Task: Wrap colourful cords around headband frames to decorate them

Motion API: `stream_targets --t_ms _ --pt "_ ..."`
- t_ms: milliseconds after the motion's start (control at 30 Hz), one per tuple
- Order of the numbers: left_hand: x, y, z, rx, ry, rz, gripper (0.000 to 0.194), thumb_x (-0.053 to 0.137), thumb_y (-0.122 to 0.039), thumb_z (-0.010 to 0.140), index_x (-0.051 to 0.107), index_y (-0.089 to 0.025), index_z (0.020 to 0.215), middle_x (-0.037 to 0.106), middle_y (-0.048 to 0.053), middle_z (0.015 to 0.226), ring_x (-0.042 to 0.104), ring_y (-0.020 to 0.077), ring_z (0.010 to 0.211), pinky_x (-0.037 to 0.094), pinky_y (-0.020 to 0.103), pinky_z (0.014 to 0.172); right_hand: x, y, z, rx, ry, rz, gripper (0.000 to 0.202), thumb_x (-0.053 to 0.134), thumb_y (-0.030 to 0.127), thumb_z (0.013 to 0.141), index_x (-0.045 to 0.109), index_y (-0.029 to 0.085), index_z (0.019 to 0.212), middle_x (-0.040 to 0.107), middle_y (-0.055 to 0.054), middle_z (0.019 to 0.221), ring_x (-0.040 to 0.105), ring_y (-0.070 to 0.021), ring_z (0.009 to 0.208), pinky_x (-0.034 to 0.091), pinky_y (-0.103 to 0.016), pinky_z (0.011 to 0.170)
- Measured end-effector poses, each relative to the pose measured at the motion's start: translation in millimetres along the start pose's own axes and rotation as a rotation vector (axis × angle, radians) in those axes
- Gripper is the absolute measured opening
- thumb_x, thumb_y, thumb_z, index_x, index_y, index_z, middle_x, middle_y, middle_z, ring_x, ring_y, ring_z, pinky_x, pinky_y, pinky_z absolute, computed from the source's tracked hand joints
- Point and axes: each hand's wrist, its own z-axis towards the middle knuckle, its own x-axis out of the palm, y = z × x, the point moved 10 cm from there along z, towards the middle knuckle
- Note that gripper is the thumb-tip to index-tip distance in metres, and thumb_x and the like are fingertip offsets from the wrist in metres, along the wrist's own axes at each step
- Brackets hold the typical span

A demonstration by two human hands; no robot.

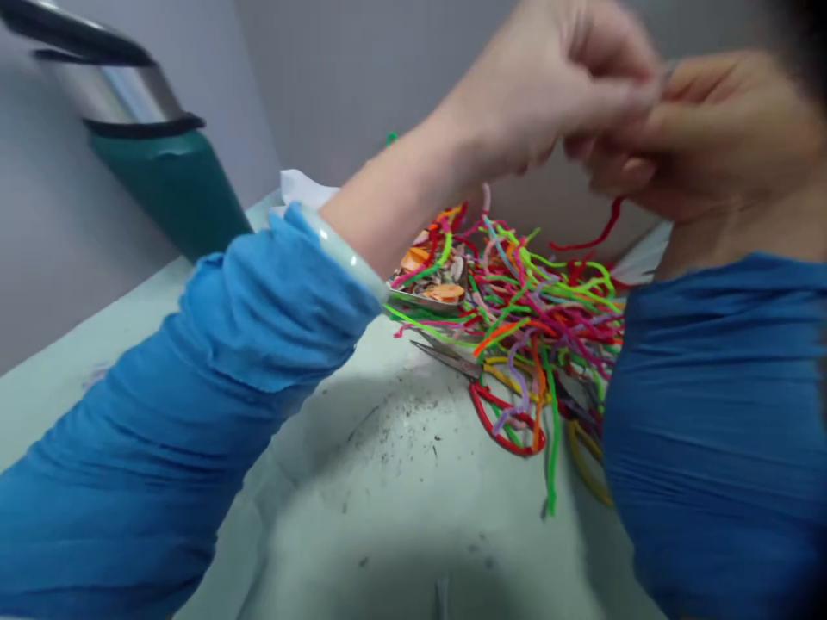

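Note:
My left hand (549, 95) is raised at the upper right, its fingers pinched together and blurred by motion. Against its fingertips, my right hand (724, 129) is also closed. Whatever lies between the fingertips is too small and smeared to name. A red pipe cleaner (604, 231) hangs just below my right hand; whether it is held cannot be told. Beneath both hands spreads a tangled heap of colourful pipe cleaners (530, 301). Scissors with red and yellow handles (478, 372) lie partly under the heap's near edge.
A teal bottle (171, 185) with a metal neck stands at the left. Behind my left forearm is a tray (430, 301) of orange and pale scraps. Dark crumbs are scattered over the pale table (388, 517). A yellowish handle (587, 461) lies beside my right sleeve.

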Motion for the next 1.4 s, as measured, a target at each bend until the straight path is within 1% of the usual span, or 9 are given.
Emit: stream_targets --t_ms 100,233,400,533,633,767,1000,1133,1400 --pt "-3.1 9 -23 0.123 0.041 0.184 0.017 0.059 -0.017 0.072 0.071 -0.007 0.08 0.067 0.003 0.071 0.061 0.0127 0.074 0.044 0.02 0.065 50 -19 4 0.075 0.299 -0.141 0.013 0.066 0.023 0.071 0.062 0.015 0.062 0.045 0.006 0.045 0.037 -0.0006 0.04 0.021 -0.018 0.039" --pt "9.8 35 -45 0.095 0.073 0.368 0.016 0.056 -0.019 0.072 0.071 -0.019 0.078 0.066 0.001 0.07 0.06 0.0156 0.077 0.043 0.027 0.073 70 -46 -14 0.196 0.339 -0.154 0.021 0.069 0.036 0.068 0.062 0.016 0.066 0.042 0.005 0.045 0.032 -0.002 0.037 0.018 -0.018 0.036" --pt "52.2 43 -36 0.045 0.196 0.398 0.017 0.056 -0.021 0.071 0.069 -0.02 0.081 0.064 0.003 0.074 0.058 0.0215 0.087 0.041 0.033 0.079 31 -64 -48 0.245 0.034 -0.144 0.023 0.073 0.035 0.062 0.059 0.017 0.062 0.044 0.004 0.046 0.035 -0.0044 0.039 0.02 -0.02 0.037" --pt "100.4 11 -17 0.086 0.324 0.449 0.017 0.055 -0.022 0.072 0.068 -0.02 0.083 0.064 0.006 0.078 0.055 0.0255 0.096 0.039 0.035 0.082 -16 -63 -97 0.291 -0.227 -0.114 0.019 0.07 0.031 0.066 0.058 0.016 0.062 0.044 0.003 0.046 0.037 -0.0065 0.043 0.021 -0.021 0.039" --pt "116.5 -15 -15 0.13 0.332 0.506 0.019 0.053 -0.024 0.074 0.068 -0.02 0.085 0.064 0.007 0.08 0.055 0.0263 0.097 0.04 0.035 0.082 -33 -50 -122 0.28 -0.326 -0.188 0.02 0.066 0.032 0.067 0.057 0.015 0.06 0.043 0.003 0.047 0.039 -0.0077 0.047 0.023 -0.021 0.042" --pt "107.7 -20 -32 0.114 0.275 0.584 0.021 0.052 -0.031 0.075 0.069 -0.024 0.086 0.066 0.006 0.079 0.057 0.0256 0.092 0.041 0.035 0.08 -21 -35 -132 0.223 -0.291 -0.365 0.025 0.061 0.038 0.069 0.057 0.015 0.061 0.043 0.003 0.05 0.036 -0.0074 0.049 0.023 -0.022 0.045" --pt "70.8 -6 -97 0.047 0.152 0.729 0.029 0.042 -0.03 0.08 0.069 -0.025 0.086 0.068 0.007 0.079 0.061 0.022 0.078 0.043 0.031 0.069 52 -21 -125 0.085 -0.034 -0.551 0.026 0.051 0.038 0.076 0.059 0.016 0.065 0.049 0.003 0.056 0.039 -0.0092 0.05 0.027 -0.021 0.046" --pt "56.8 -4 -135 -0.028 0.124 0.732 0.027 0.042 -0.03 0.08 0.069 -0.025 0.083 0.069 0.005 0.081 0.061 0.0197 0.077 0.042 0.027 0.065 87 -15 -139 -0.001 0.021 -0.71 0.02 0.05 0.032 0.078 0.062 0.017 0.07 0.058 0.0 0.064 0.048 -0.0121 0.057 0.031 -0.022 0.05" --pt "81.4 18 -185 -0.124 0.157 0.698 0.026 0.042 -0.03 0.082 0.067 -0.025 0.084 0.068 0.005 0.081 0.061 0.0192 0.078 0.038 0.026 0.063 116 -22 -181 -0.176 -0.112 -0.941 0.012 0.051 0.024 0.081 0.062 0.02 0.079 0.064 -0.004 0.08 0.056 -0.0157 0.073 0.036 -0.024 0.063"
